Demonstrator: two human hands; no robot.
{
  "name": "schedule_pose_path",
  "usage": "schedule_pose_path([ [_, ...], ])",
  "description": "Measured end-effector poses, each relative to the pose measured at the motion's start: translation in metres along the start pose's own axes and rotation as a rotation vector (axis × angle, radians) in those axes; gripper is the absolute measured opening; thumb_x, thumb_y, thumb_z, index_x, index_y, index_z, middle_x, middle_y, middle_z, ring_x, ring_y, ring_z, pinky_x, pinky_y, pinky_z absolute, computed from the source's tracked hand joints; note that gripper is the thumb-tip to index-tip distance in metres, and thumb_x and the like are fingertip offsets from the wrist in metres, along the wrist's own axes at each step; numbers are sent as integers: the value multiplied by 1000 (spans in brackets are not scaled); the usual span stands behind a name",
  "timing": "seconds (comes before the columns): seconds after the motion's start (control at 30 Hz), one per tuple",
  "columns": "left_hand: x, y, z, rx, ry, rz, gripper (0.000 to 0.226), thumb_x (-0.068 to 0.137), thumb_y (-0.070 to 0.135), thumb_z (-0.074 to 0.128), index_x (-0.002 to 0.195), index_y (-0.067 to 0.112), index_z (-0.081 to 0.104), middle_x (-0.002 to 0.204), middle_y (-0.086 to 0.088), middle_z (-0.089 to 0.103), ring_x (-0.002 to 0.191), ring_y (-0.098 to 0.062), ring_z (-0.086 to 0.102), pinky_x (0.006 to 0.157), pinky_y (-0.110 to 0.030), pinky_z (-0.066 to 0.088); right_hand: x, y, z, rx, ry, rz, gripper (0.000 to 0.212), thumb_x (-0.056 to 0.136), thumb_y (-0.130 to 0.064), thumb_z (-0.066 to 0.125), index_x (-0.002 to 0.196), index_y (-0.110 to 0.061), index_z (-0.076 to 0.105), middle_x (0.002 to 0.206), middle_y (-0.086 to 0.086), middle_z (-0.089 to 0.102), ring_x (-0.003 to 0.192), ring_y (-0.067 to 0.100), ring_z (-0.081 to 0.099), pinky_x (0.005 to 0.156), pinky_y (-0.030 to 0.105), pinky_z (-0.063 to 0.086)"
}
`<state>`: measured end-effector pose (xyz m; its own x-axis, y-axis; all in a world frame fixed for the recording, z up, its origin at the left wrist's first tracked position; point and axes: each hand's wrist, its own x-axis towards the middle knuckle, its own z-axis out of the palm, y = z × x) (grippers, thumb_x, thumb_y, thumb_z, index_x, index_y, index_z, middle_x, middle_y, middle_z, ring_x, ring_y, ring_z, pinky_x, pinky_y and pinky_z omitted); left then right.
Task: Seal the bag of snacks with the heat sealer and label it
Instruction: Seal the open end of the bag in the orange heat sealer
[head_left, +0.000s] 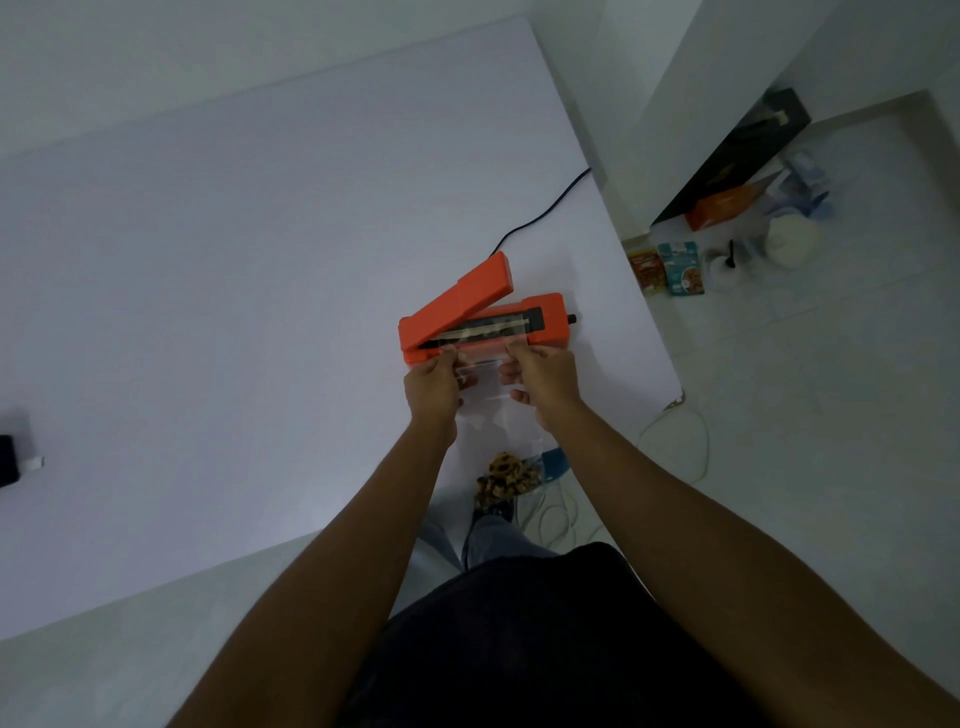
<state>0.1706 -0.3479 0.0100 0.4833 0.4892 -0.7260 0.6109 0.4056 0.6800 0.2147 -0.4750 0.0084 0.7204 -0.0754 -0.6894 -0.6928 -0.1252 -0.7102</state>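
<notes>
Both hands pinch the open top edge of the clear, soft plastic bag (491, 395), one at each corner: the left hand (434, 387) has its grip closed on the left corner, the right hand (545, 376) has its grip closed on the right corner, and the film is stretched flat between them. From that pinch the bag's mouth runs forward, away from the body, onto the dark sealing strip (483, 330) of the orange plastic heat sealer (483, 322). The bag's length trails back toward the person, its body hanging over the near edge of the white counter (234, 260), with the brown snacks (506, 475) gathered at the bottom, well away from the strip.

The relation that matters: the bag's top edge lies parallel to the sealer's long axis, both running from lower left up to the right. The hinged orange lid (465, 299) stands raised above the strip, hinged at the left end, so it seems the right hand is nearer the lid's free end for pressing it down. No label is visible.
</notes>
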Motion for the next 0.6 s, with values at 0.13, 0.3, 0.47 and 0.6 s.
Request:
schedule_pose_path([
  [0.13,0,2,1,-5,7,-5,20,99,28,56,104,13,67,96,-6,74,86,-27,72,70,-36,56,1,0,-1,-2,12,-1,21,90,-31,69,97,-11,73,85,10,77,72,20,73,62,32,58],
  [0.3,-3,5,2,-20,9,-4,18,100,24,54,102,12,67,92,-6,74,74,-20,71,63,-32,54,-2,-3,-8,-50,35,-30,23,91,-36,68,84,-14,72,84,9,76,72,17,70,66,38,60],
  [0.47,-1,4,1,-21,18,0,24,100,23,55,114,7,66,102,-10,74,73,-19,70,51,-21,51,-10,-15,-24,-325,158,-249,36,96,-39,59,76,-10,65,74,4,65,66,14,58,62,30,46],
  [0.6,-2,4,0,-4,12,15,25,99,22,56,115,6,66,105,-11,73,87,-26,72,51,-19,53,-29,-49,-27,-261,149,-454,40,98,-41,56,77,-7,60,74,7,64,64,10,56,59,24,46],
])
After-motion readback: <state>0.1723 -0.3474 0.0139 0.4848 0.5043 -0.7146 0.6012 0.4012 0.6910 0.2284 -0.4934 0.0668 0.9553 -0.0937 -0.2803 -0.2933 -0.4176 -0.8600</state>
